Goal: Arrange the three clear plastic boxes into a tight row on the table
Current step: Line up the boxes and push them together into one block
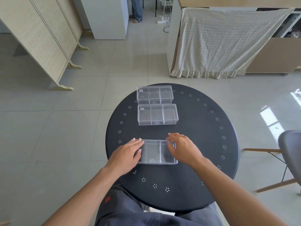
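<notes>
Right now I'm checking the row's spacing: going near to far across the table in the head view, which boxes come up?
Nearest box, held between both hands → middle box → farthest box.

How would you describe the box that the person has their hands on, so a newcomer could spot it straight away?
Find the round black table with small flower-shaped holes around its edge. Three clear plastic boxes lie on it in a line running away from the person. The one meant is the nearest box: the left hand and right hand rest on its two ends, and a wide gap separates it from the middle box, while the far box sits close behind that one.
</notes>
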`<action>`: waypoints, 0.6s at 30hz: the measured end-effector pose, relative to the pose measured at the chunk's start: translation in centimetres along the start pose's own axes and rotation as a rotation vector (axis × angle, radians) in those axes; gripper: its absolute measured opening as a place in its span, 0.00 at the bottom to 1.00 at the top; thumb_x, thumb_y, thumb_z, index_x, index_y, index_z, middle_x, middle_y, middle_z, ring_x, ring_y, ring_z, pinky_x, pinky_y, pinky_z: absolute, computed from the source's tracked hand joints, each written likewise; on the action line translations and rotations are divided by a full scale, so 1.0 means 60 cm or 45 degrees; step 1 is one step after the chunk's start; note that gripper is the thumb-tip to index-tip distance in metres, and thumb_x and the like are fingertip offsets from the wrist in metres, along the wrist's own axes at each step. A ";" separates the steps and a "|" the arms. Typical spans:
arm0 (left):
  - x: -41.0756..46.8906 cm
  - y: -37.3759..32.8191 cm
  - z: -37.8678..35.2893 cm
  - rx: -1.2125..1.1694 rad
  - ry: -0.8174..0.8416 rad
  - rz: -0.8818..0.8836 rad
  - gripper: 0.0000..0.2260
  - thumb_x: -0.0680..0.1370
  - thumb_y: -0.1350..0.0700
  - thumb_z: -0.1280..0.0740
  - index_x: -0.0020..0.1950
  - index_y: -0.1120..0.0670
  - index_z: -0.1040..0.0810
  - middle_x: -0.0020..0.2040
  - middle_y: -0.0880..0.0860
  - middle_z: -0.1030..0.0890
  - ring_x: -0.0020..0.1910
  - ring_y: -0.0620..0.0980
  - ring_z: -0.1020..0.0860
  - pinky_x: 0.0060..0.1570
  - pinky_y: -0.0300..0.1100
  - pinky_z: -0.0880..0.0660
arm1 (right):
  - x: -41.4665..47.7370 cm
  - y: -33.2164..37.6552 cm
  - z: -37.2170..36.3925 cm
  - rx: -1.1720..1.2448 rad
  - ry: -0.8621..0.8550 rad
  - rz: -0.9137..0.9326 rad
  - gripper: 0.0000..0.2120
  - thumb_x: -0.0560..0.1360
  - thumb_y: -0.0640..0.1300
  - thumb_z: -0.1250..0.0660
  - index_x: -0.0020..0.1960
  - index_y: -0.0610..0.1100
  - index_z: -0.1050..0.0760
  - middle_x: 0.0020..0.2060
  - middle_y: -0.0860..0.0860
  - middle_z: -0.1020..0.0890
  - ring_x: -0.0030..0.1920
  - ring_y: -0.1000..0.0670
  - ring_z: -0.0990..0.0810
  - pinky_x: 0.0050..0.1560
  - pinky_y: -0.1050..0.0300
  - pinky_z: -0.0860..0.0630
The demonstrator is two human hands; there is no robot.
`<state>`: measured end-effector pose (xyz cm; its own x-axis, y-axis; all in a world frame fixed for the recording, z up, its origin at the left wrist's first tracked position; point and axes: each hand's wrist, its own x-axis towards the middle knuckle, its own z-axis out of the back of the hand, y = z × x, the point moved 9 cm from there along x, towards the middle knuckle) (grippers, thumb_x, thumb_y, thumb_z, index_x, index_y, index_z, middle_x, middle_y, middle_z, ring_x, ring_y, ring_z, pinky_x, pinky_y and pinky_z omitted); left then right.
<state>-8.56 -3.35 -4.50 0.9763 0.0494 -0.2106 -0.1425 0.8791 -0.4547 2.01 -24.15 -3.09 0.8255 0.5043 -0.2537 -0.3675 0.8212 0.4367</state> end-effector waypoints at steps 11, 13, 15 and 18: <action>0.011 -0.015 -0.030 0.050 0.123 0.026 0.23 0.88 0.51 0.43 0.85 0.42 0.35 0.87 0.40 0.44 0.87 0.42 0.47 0.76 0.47 0.28 | -0.021 0.005 -0.027 -0.245 0.172 0.052 0.22 0.85 0.56 0.39 0.77 0.54 0.28 0.85 0.57 0.39 0.78 0.48 0.29 0.68 0.45 0.24; 0.026 -0.018 -0.029 0.066 0.144 0.031 0.24 0.88 0.51 0.43 0.86 0.41 0.37 0.87 0.38 0.47 0.87 0.41 0.49 0.75 0.48 0.27 | -0.016 0.000 -0.030 -0.261 0.180 0.043 0.27 0.84 0.59 0.38 0.81 0.54 0.33 0.87 0.56 0.43 0.82 0.49 0.34 0.72 0.44 0.28; 0.040 -0.020 -0.027 0.075 0.165 0.044 0.24 0.88 0.50 0.43 0.86 0.40 0.38 0.87 0.37 0.49 0.87 0.41 0.50 0.74 0.50 0.26 | -0.010 -0.005 -0.033 -0.266 0.186 0.026 0.31 0.83 0.62 0.36 0.83 0.54 0.36 0.87 0.56 0.46 0.84 0.50 0.39 0.75 0.44 0.32; 0.056 -0.022 -0.022 0.096 0.196 0.065 0.25 0.89 0.50 0.44 0.86 0.40 0.40 0.87 0.37 0.50 0.87 0.41 0.51 0.73 0.53 0.26 | 0.002 -0.009 -0.031 -0.269 0.173 0.012 0.34 0.83 0.63 0.35 0.84 0.53 0.40 0.88 0.56 0.49 0.85 0.51 0.42 0.76 0.44 0.32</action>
<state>-5.29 -4.96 -5.76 0.9308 0.0269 -0.3644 -0.1731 0.9107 -0.3750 1.51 -24.03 -4.96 0.7617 0.5319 -0.3700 -0.4682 0.8466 0.2532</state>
